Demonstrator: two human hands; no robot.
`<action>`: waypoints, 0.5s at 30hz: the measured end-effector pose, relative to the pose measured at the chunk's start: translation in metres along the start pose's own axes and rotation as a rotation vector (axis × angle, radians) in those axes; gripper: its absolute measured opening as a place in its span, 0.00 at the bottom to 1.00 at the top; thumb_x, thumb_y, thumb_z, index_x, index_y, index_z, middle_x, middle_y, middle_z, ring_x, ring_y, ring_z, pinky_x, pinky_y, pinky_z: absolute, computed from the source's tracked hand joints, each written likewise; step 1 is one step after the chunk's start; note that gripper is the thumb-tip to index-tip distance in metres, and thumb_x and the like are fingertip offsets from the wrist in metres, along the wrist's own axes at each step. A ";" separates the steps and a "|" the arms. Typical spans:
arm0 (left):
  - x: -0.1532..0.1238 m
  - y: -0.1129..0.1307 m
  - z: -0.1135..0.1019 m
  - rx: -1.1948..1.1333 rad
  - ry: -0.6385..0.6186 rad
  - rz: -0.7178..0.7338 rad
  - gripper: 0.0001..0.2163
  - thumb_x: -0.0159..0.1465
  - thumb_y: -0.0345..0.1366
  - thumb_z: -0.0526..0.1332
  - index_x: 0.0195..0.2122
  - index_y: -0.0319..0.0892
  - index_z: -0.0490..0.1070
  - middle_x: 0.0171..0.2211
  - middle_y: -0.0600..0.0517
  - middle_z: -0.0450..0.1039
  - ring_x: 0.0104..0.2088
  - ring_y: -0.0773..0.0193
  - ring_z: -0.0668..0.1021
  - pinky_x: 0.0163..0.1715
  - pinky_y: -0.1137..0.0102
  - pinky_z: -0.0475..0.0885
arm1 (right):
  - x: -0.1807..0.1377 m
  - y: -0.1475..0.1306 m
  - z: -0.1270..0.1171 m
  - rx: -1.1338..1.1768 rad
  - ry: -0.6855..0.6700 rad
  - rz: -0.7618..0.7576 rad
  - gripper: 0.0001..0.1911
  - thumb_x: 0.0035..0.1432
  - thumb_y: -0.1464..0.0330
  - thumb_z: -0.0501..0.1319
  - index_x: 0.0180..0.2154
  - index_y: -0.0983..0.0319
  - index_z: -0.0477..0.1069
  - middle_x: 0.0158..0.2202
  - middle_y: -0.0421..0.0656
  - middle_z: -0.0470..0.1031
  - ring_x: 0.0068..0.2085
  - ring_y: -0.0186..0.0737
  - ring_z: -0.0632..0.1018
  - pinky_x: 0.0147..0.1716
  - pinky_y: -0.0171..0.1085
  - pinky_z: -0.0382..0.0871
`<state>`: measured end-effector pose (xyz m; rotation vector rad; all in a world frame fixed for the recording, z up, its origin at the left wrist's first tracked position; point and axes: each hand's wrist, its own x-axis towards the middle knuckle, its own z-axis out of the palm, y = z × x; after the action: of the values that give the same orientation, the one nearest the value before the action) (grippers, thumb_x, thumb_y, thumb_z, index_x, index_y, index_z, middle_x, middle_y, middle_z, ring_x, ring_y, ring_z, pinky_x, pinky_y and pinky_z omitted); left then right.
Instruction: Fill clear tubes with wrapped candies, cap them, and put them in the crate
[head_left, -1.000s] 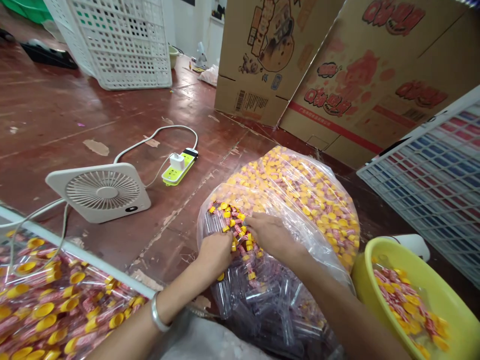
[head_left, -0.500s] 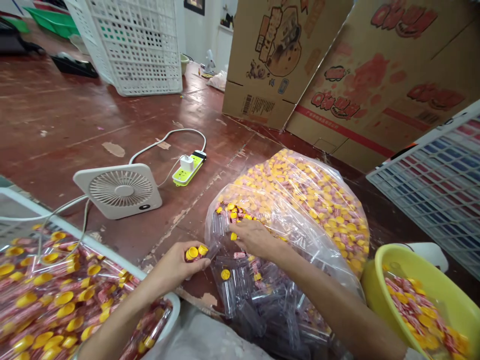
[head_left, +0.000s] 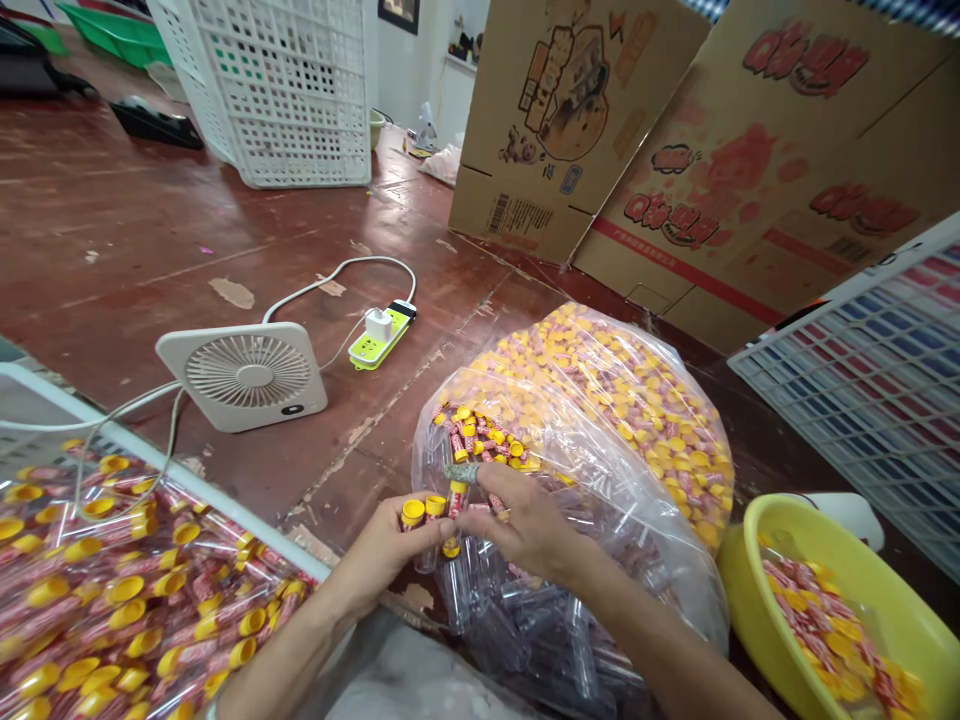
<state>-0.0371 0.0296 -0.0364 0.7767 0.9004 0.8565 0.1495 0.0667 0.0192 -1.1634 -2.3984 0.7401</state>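
My left hand is closed around clear plastic tubes with yellow caps, whose open-looking tops face up. Beside them, my right hand pinches a small pink-and-white wrapped piece with yellow ends. Something greyish covers the tip of one right finger. Just beyond the hands lies a small heap of loose yellow-capped pieces on the clear bag. Empty clear tubes are piled below my right hand. A large clear bag packed with the same small pieces stands behind.
At lower left is a white crate of filled tubes. A fan and power strip with cords lie ahead. At right are a yellow basin and a white crate. Cardboard boxes and a white basket stand behind.
My right hand has come back from the small heap toward my left hand, now with a small piece pinched in it. My left hand has shifted slightly right, with its tubes more upright.
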 end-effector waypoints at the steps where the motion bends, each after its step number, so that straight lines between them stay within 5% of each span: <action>1: 0.000 -0.001 0.001 -0.066 0.002 -0.013 0.15 0.56 0.44 0.71 0.36 0.37 0.77 0.29 0.53 0.75 0.29 0.67 0.72 0.31 0.74 0.64 | -0.002 -0.001 0.001 -0.065 0.001 -0.064 0.15 0.61 0.55 0.63 0.36 0.60 0.65 0.38 0.46 0.75 0.42 0.46 0.76 0.44 0.45 0.71; 4: 0.000 -0.002 0.003 -0.183 0.014 -0.043 0.15 0.53 0.43 0.73 0.34 0.37 0.77 0.29 0.51 0.77 0.30 0.66 0.74 0.31 0.74 0.66 | -0.006 -0.001 0.012 -0.206 0.068 -0.148 0.25 0.55 0.52 0.68 0.44 0.63 0.66 0.47 0.54 0.74 0.52 0.56 0.73 0.52 0.53 0.69; 10: -0.003 0.002 -0.003 -0.112 -0.001 -0.061 0.17 0.50 0.43 0.74 0.35 0.37 0.77 0.30 0.50 0.77 0.31 0.63 0.75 0.34 0.71 0.69 | -0.004 -0.008 0.026 -0.214 0.027 -0.207 0.24 0.55 0.50 0.68 0.41 0.63 0.67 0.41 0.51 0.75 0.47 0.53 0.75 0.50 0.52 0.70; 15: -0.035 0.020 -0.036 0.417 -0.018 -0.063 0.15 0.54 0.47 0.69 0.34 0.40 0.76 0.29 0.52 0.76 0.30 0.61 0.75 0.31 0.71 0.69 | 0.008 -0.009 -0.010 -0.197 -0.171 -0.150 0.39 0.46 0.50 0.74 0.53 0.63 0.65 0.58 0.54 0.69 0.59 0.53 0.69 0.56 0.49 0.66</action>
<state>-0.0875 0.0160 -0.0224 1.1079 1.0982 0.6105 0.1448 0.0713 0.0327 -1.0128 -2.7181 0.5877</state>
